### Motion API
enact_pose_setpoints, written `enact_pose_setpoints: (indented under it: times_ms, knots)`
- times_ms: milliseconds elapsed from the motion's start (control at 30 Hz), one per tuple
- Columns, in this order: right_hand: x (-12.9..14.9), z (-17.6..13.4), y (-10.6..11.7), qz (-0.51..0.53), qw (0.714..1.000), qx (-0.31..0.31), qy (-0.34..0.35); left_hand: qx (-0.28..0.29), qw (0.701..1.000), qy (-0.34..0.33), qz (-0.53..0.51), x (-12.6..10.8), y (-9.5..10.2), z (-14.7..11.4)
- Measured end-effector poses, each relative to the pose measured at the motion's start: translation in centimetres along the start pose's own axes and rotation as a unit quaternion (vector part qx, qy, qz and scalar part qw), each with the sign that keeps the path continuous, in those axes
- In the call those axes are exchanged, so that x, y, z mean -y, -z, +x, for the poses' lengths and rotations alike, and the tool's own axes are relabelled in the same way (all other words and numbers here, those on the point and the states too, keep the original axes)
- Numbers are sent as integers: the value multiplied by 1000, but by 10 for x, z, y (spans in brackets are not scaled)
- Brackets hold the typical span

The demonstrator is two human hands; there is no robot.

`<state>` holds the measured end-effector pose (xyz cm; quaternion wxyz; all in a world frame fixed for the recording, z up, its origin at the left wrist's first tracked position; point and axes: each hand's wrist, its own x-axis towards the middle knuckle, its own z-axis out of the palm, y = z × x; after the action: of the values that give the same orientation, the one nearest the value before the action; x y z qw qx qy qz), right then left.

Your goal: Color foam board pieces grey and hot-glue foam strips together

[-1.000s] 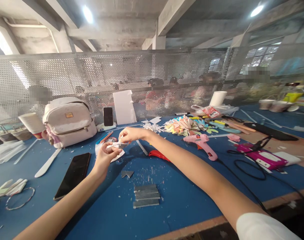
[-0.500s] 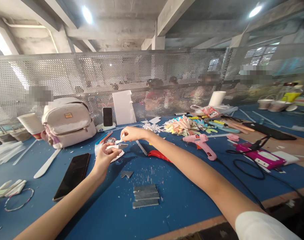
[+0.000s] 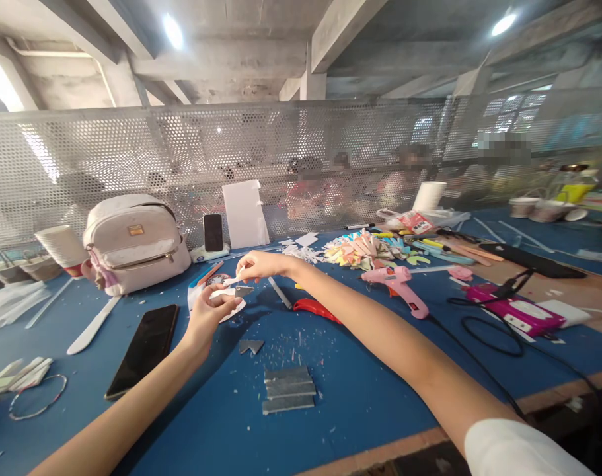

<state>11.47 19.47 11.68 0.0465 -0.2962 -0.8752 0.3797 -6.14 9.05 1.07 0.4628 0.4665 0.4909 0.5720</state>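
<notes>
My left hand (image 3: 212,314) is closed on a small dark grey piece (image 3: 244,290), held up over the table between thumb and fingers. Just above it, my right hand (image 3: 261,266) pinches a thin white strip (image 3: 230,281), whose far end lies close to the left fingers. Whether the strip touches the grey piece I cannot tell. Below the hands is a white sheet or dish (image 3: 235,311), partly hidden. Nearer me lie a notched grey scrap (image 3: 252,346) and several grey strips (image 3: 289,389) side by side, with crumbs scattered around.
A red-handled tool (image 3: 316,309) lies under my right forearm. To the right are a pink glue gun (image 3: 398,288), a magenta power strip (image 3: 516,311) and cords. Paper scraps (image 3: 363,248) are heaped behind. At left are a phone (image 3: 143,350), a white plastic knife (image 3: 93,325) and a backpack (image 3: 137,244).
My right hand has shifted slightly left with the white strip, bringing it closer to the left fingers. The grey piece has tilted a little; my left hand stays almost still.
</notes>
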Motion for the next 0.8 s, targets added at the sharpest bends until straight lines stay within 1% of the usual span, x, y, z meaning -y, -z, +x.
enact_pose_setpoints:
  times_ms: [367, 533, 700, 800]
  knots:
    - [-7, 0, 1, 57, 998, 37, 20, 7, 1000, 0, -5, 4, 0, 4]
    - [-9, -1, 3, 68, 997, 41, 20, 9, 1000, -3, -9, 5, 2, 5]
    - [-9, 0, 0, 79, 995, 62, 27, 11, 1000, -3, -12, 6, 3, 7]
    - [-11, 1, 0, 86, 994, 65, 26, 14, 1000, -4, -11, 7, 3, 8]
